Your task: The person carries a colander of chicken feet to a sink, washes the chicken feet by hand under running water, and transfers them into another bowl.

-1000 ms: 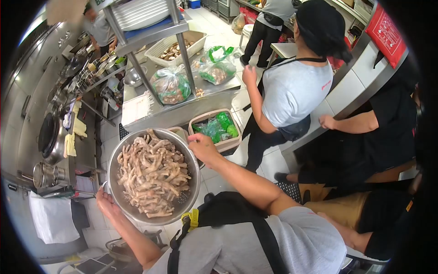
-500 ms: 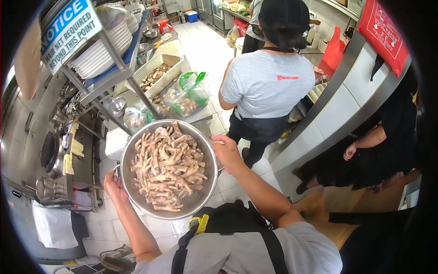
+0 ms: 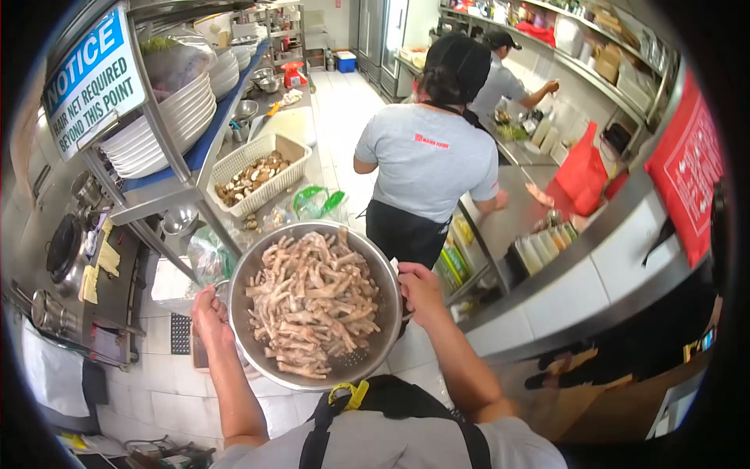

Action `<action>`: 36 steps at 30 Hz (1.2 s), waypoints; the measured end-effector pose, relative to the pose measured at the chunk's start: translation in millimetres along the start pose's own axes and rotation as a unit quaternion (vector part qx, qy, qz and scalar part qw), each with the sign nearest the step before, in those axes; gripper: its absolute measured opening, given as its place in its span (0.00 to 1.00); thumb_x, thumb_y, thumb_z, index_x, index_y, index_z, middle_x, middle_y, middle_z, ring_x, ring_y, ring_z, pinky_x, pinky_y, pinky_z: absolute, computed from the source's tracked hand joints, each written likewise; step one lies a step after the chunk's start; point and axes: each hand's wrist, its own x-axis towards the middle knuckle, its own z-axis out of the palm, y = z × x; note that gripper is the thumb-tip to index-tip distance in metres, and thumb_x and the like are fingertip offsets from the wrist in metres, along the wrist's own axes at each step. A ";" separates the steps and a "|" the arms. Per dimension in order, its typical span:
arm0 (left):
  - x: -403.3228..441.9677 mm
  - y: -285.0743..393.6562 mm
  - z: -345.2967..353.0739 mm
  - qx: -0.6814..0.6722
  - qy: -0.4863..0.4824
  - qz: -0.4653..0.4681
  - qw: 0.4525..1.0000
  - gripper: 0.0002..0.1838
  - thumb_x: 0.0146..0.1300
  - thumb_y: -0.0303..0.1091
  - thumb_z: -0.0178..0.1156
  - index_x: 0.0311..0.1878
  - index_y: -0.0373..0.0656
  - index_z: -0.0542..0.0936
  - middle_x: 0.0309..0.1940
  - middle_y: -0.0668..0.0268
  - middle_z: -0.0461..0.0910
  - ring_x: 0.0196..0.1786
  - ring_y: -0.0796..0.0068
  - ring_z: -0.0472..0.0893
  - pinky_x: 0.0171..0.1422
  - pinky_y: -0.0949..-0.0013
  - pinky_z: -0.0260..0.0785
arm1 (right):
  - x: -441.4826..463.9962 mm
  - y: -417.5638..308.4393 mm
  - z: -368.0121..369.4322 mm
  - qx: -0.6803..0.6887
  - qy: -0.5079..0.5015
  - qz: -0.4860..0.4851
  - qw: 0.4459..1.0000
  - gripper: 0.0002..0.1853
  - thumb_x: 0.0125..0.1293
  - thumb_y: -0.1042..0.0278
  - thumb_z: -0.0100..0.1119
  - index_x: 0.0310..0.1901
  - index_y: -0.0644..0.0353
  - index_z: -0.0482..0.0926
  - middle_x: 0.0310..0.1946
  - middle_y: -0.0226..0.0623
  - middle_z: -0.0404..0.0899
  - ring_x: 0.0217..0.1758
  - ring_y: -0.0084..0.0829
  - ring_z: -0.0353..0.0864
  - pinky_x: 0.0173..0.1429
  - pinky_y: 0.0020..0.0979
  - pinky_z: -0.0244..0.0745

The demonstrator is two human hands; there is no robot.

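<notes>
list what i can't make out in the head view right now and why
All in the head view:
- Most of the colander floor: hidden by the heaped chicken feet.
- Undersides of the left hand and right hand: turned away from the camera.
- Nearest co-worker's left hand: hidden by their own body.
- Smaller print on the red hanging item at right: too small and skewed to read.

Chicken feet (image 3: 312, 301) hide most of the bottom of my colander (image 3: 369, 359). My right hand (image 3: 422, 293) covers part of the handle. The nearest co-worker (image 3: 426, 160) blocks their own left hand; small print on the red sign (image 3: 689, 176) is unreadable.
</notes>
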 end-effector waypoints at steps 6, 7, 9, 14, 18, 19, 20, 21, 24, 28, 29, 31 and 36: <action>24.7 -36.7 84.3 0.034 -0.009 -0.001 0.999 0.07 0.64 0.28 0.56 0.43 0.36 0.78 0.17 0.78 0.60 0.17 0.87 0.55 0.19 0.78 0.43 | 69.6 -12.0 -34.8 0.025 0.008 0.010 1.000 0.18 0.60 0.71 0.58 0.53 0.61 0.77 0.20 0.23 0.70 0.15 0.13 0.62 0.15 0.20 0.52; 31.3 -43.2 94.6 0.041 -0.010 0.002 0.999 0.07 0.64 0.28 0.56 0.43 0.36 0.78 0.17 0.78 0.60 0.17 0.87 0.55 0.19 0.78 0.43 | 84.9 -13.8 -40.0 0.030 -0.002 0.010 1.000 0.19 0.60 0.71 0.58 0.54 0.61 0.76 0.21 0.23 0.70 0.15 0.13 0.60 0.15 0.19 0.52; 44.5 -59.5 107.1 0.055 -0.002 0.020 0.998 0.08 0.65 0.29 0.56 0.44 0.35 0.78 0.17 0.79 0.59 0.17 0.88 0.55 0.19 0.78 0.43 | 108.8 -16.4 -45.8 0.038 -0.009 0.007 0.999 0.19 0.60 0.70 0.58 0.54 0.61 0.76 0.21 0.22 0.69 0.16 0.13 0.60 0.15 0.19 0.51; 45.7 -70.4 142.7 0.056 0.048 0.041 0.996 0.10 0.65 0.29 0.56 0.46 0.34 0.79 0.18 0.80 0.58 0.17 0.89 0.53 0.19 0.78 0.42 | 180.2 -35.7 -46.8 0.025 -0.048 0.004 0.999 0.17 0.60 0.72 0.58 0.52 0.60 0.78 0.21 0.22 0.69 0.19 0.13 0.61 0.16 0.19 0.49; 52.6 -65.3 142.9 0.036 0.098 0.074 0.992 0.08 0.64 0.28 0.57 0.43 0.35 0.79 0.17 0.80 0.58 0.17 0.89 0.54 0.19 0.78 0.43 | 225.5 -46.2 -21.3 0.044 -0.111 0.007 0.993 0.17 0.59 0.71 0.59 0.52 0.60 0.78 0.21 0.22 0.69 0.19 0.13 0.62 0.17 0.19 0.50; 50.3 -63.7 142.1 0.031 0.100 0.091 0.990 0.08 0.63 0.28 0.58 0.42 0.35 0.79 0.17 0.80 0.59 0.17 0.89 0.54 0.18 0.78 0.43 | 230.4 -49.0 -18.7 0.046 -0.128 0.009 0.991 0.17 0.59 0.71 0.59 0.52 0.60 0.78 0.21 0.22 0.70 0.19 0.13 0.62 0.16 0.19 0.51; 44.7 -61.3 140.3 0.027 0.102 0.108 0.989 0.07 0.63 0.28 0.58 0.42 0.35 0.80 0.16 0.80 0.59 0.16 0.88 0.55 0.18 0.77 0.43 | 233.7 -49.1 -17.2 0.047 -0.144 0.012 0.988 0.17 0.60 0.71 0.59 0.52 0.60 0.78 0.21 0.22 0.70 0.19 0.13 0.62 0.16 0.18 0.51; 38.3 -59.7 141.5 0.019 0.108 0.117 0.987 0.07 0.63 0.28 0.58 0.41 0.35 0.80 0.16 0.79 0.61 0.16 0.88 0.56 0.18 0.77 0.43 | 237.7 -48.4 -14.3 0.034 -0.152 0.013 0.988 0.17 0.60 0.72 0.58 0.52 0.61 0.78 0.21 0.22 0.70 0.19 0.13 0.62 0.16 0.18 0.52; 29.6 -46.8 128.6 -0.005 0.118 0.121 0.986 0.06 0.62 0.27 0.59 0.40 0.36 0.79 0.17 0.77 0.65 0.16 0.87 0.57 0.18 0.77 0.44 | 220.7 -51.1 -2.5 0.030 -0.170 0.002 0.985 0.17 0.61 0.72 0.57 0.53 0.62 0.76 0.21 0.23 0.70 0.18 0.13 0.63 0.15 0.18 0.53; 36.3 -84.4 114.6 -0.040 0.106 0.124 0.986 0.06 0.61 0.27 0.59 0.40 0.36 0.79 0.18 0.76 0.67 0.16 0.87 0.58 0.18 0.78 0.44 | 237.3 -19.1 -3.5 0.002 -0.170 -0.038 0.985 0.18 0.62 0.73 0.55 0.54 0.64 0.75 0.21 0.24 0.70 0.17 0.14 0.62 0.15 0.18 0.53; 38.4 -85.1 109.1 -0.043 0.092 0.129 0.986 0.07 0.61 0.27 0.59 0.41 0.36 0.79 0.18 0.76 0.67 0.16 0.87 0.58 0.19 0.78 0.46 | 233.9 -19.2 -3.2 0.032 -0.182 -0.034 0.982 0.17 0.63 0.73 0.54 0.54 0.65 0.75 0.21 0.24 0.70 0.16 0.13 0.61 0.15 0.18 0.52; 31.9 -83.1 108.4 -0.048 0.093 0.138 0.985 0.07 0.61 0.28 0.59 0.41 0.37 0.79 0.18 0.76 0.67 0.16 0.87 0.59 0.19 0.78 0.46 | 229.1 -26.1 -2.5 0.029 -0.182 -0.045 0.982 0.18 0.63 0.74 0.54 0.55 0.66 0.75 0.21 0.25 0.70 0.15 0.13 0.61 0.15 0.18 0.52; 20.9 -92.8 113.0 -0.059 0.120 0.161 0.978 0.06 0.60 0.28 0.61 0.39 0.38 0.78 0.18 0.76 0.66 0.16 0.86 0.60 0.20 0.77 0.48 | 254.1 -35.7 1.1 0.045 -0.247 -0.062 0.966 0.17 0.64 0.74 0.54 0.54 0.67 0.75 0.22 0.27 0.71 0.15 0.14 0.61 0.15 0.17 0.52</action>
